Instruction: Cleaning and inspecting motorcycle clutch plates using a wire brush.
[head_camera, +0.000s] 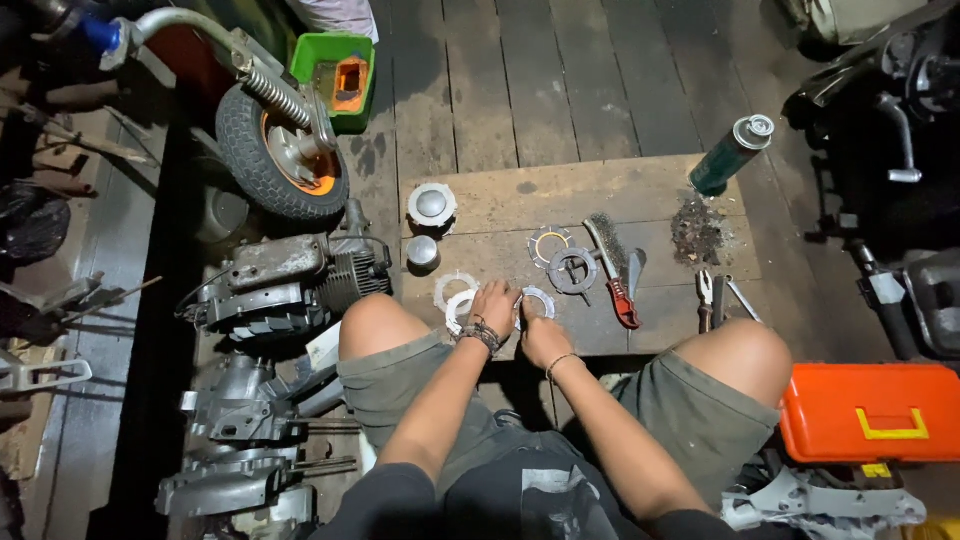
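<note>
I sit on a wooden floor with both hands on a wooden board (580, 195) in front of my knees. My left hand (494, 304), with dark bracelets at the wrist, rests on flat metal ring plates (457, 290). My right hand (541, 340) touches another toothed ring plate (537, 298). Whether either hand grips a plate I cannot tell. Farther out on the board lie a ring with orange tabs (549, 243), a round grey hub (573, 270), and two round metal caps (432, 204).
A wire brush (606, 240), a red-handled tool (622, 297) and pliers (706, 296) lie to the right, beside a green spray can (730, 155) and a dirt pile (697, 235). Engine parts (285, 280) and a small wheel (283, 150) sit left; an orange toolbox (868, 412) right.
</note>
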